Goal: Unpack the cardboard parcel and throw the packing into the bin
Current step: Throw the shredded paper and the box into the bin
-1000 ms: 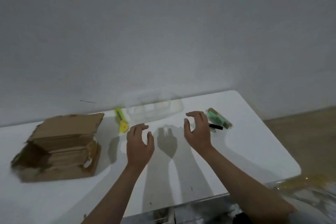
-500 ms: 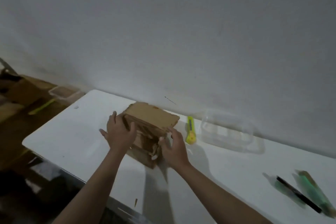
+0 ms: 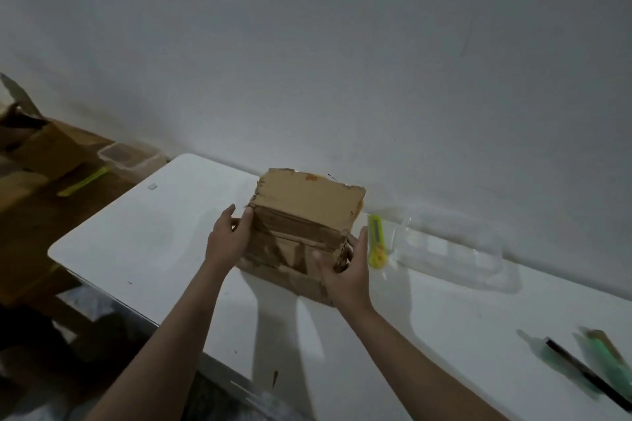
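Observation:
A worn brown cardboard parcel [image 3: 301, 222] stands on the white table [image 3: 136, 243] near the wall, its torn top flap raised. My left hand [image 3: 227, 237] presses against the parcel's left side. My right hand [image 3: 345, 270] grips its right front corner, fingers wrapped around the edge. Both hands hold the parcel between them. What is inside the parcel is hidden.
A yellow-green box cutter [image 3: 376, 241] lies just right of the parcel, beside a clear plastic tray [image 3: 451, 249]. Green markers and a black pen [image 3: 588, 369] lie at the right front. Left of the table, on the floor, stand cardboard boxes [image 3: 37, 154] and a plastic container [image 3: 126, 157].
The view swung left. My hands went from hovering open over the table's middle to the parcel's sides and now hold it, turned slightly and drawn nearer.

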